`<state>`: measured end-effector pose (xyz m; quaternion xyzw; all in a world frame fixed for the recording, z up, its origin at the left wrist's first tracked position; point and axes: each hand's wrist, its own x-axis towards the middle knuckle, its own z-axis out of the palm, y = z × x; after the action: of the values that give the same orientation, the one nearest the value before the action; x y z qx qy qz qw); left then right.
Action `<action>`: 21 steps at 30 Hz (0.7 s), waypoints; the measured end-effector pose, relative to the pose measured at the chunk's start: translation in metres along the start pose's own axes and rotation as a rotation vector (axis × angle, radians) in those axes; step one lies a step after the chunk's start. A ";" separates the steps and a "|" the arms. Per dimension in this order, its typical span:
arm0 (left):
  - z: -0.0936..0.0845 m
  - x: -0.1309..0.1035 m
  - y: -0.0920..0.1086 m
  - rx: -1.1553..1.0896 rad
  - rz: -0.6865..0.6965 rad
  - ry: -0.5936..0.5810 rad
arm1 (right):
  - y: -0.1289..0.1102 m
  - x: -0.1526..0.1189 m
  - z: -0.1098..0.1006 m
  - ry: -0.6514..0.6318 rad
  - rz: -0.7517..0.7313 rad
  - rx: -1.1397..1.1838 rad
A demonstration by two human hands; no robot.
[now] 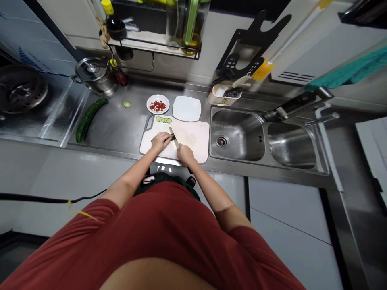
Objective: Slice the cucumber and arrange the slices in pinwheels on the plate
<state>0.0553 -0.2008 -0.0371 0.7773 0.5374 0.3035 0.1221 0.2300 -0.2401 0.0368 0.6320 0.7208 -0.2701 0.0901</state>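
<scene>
On the white cutting board (196, 139), my left hand (161, 141) is closed on a dark green cucumber piece (173, 137), mostly hidden under the fingers. My right hand (185, 154) grips the handle of a knife (174, 137), whose blade lies against the end of that piece. Several thin cucumber slices (163, 119) form a row near the board's top left. Behind the board are a round white plate (157, 104) with chopped red pieces and a bare square white plate (186, 108).
A long whole cucumber (88, 119) and a cut cucumber end (126, 104) lie on the steel counter to the left. Behind them stand a lidded pot (95, 75) and a red sauce bottle (119, 73). A double sink (237, 135) adjoins the board's right side.
</scene>
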 end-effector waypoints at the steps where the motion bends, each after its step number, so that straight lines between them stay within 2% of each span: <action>1: 0.000 0.000 0.000 0.000 0.002 0.004 | -0.002 0.002 -0.001 0.002 0.001 0.003; 7: 0.001 0.000 -0.001 0.011 0.004 0.005 | -0.009 0.011 -0.008 0.019 -0.001 0.013; 12: 0.000 0.000 -0.001 0.005 -0.004 -0.005 | -0.002 -0.002 -0.005 0.024 0.016 0.004; 16: -0.002 0.001 0.001 0.004 -0.025 -0.028 | 0.005 -0.013 0.000 -0.019 0.015 -0.003; 21: -0.003 0.001 0.003 -0.001 -0.030 -0.033 | 0.004 -0.011 0.003 -0.030 0.022 0.005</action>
<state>0.0563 -0.2015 -0.0332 0.7742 0.5466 0.2889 0.1359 0.2352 -0.2509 0.0383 0.6361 0.7115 -0.2804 0.1023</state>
